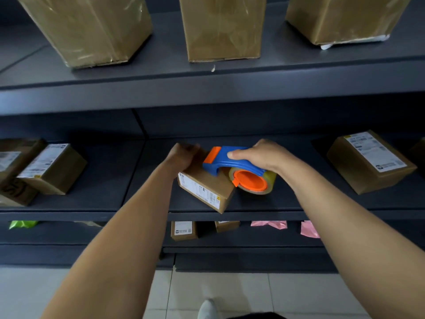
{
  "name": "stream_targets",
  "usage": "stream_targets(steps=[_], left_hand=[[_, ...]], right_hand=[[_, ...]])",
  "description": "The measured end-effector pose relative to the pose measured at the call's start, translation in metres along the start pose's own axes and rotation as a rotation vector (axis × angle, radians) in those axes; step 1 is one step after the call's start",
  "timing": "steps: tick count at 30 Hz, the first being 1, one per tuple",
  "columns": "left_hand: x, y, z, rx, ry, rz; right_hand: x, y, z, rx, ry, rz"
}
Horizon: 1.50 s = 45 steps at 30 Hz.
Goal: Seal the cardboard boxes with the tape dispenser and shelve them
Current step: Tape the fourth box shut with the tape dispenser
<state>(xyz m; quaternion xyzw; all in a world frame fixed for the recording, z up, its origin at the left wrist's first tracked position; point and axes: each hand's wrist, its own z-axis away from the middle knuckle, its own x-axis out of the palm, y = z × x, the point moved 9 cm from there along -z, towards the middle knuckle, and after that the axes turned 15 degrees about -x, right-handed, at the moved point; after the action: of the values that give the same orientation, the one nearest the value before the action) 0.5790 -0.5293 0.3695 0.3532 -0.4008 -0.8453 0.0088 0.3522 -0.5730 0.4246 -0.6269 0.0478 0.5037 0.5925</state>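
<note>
A small cardboard box [204,184] with a white label on its front side lies on the middle shelf [110,180], its near corner over the shelf's front edge. My left hand [181,156] grips the box's far left end. My right hand [259,155] holds a blue and orange tape dispenser [232,166] with a roll of clear tape. The dispenser's orange nose rests on the top of the box, and the roll hangs just off the box's right side.
Three tall taped cardboard boxes [223,28] stand on the upper shelf. More labelled boxes lie at the left [53,169] and right [370,162] of the middle shelf. The lower shelf holds small boxes [184,230], pink bags [309,229] and a green bag [21,224]. Tiled floor below.
</note>
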Motion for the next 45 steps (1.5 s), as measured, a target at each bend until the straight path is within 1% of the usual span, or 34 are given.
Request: stream_targets(steps=[3, 9, 13, 16, 19, 26, 27, 28, 30, 31, 33, 35, 36, 38, 40, 42, 45], left_hand=[[0.002, -0.018, -0.007, -0.026, 0.064, -0.104], [0.002, -0.029, -0.018, -0.027, 0.08, -0.083], [-0.004, -0.025, -0.019, -0.011, 0.065, -0.076], [-0.001, -0.022, -0.017, -0.008, 0.041, -0.082], [0.002, -0.021, -0.013, -0.013, 0.029, -0.062], [0.003, -0.02, -0.004, -0.028, 0.044, -0.064], [0.003, -0.019, -0.001, -0.023, 0.074, -0.092], [0.0, -0.016, 0.002, 0.004, 0.148, -0.146], [-0.008, -0.004, 0.014, 0.115, 0.357, -0.261], [-0.008, 0.003, 0.021, 0.175, 0.431, -0.303], [-0.004, 0.016, 0.031, 0.233, 0.479, -0.413], [0.002, 0.021, 0.038, 0.188, 0.456, -0.56], [0.009, 0.019, 0.042, 0.138, 0.412, -0.63], [0.027, 0.01, 0.05, 0.02, 0.281, -0.771], [0.043, -0.002, 0.056, -0.074, 0.159, -0.841], [0.047, -0.007, 0.057, -0.085, 0.079, -0.835], [0.053, -0.007, 0.06, 0.022, 0.025, -0.857]], right_hand=[[0.002, -0.012, -0.008, 0.008, -0.036, 0.071], [0.002, -0.018, -0.008, 0.012, -0.068, 0.122], [-0.028, 0.012, 0.019, 0.071, -0.032, 0.171], [-0.041, 0.05, 0.052, 0.148, -0.081, 0.12], [-0.033, 0.075, 0.073, 0.207, -0.122, 0.093], [0.003, 0.081, 0.065, 0.236, -0.064, 0.061], [0.006, 0.081, 0.063, 0.236, -0.054, 0.05], [0.009, 0.081, 0.061, 0.232, -0.043, 0.039], [0.015, 0.079, 0.061, 0.228, -0.041, 0.018], [0.017, 0.078, 0.062, 0.226, -0.04, 0.011], [0.019, 0.077, 0.064, 0.224, -0.028, 0.005], [0.019, 0.076, 0.064, 0.222, -0.015, 0.001], [0.018, 0.074, 0.063, 0.223, -0.014, 0.01], [0.017, 0.069, 0.063, 0.215, -0.024, 0.038], [0.015, 0.066, 0.062, 0.203, -0.029, 0.056], [0.015, 0.065, 0.062, 0.199, -0.027, 0.064], [0.014, 0.064, 0.061, 0.196, -0.032, 0.082]])
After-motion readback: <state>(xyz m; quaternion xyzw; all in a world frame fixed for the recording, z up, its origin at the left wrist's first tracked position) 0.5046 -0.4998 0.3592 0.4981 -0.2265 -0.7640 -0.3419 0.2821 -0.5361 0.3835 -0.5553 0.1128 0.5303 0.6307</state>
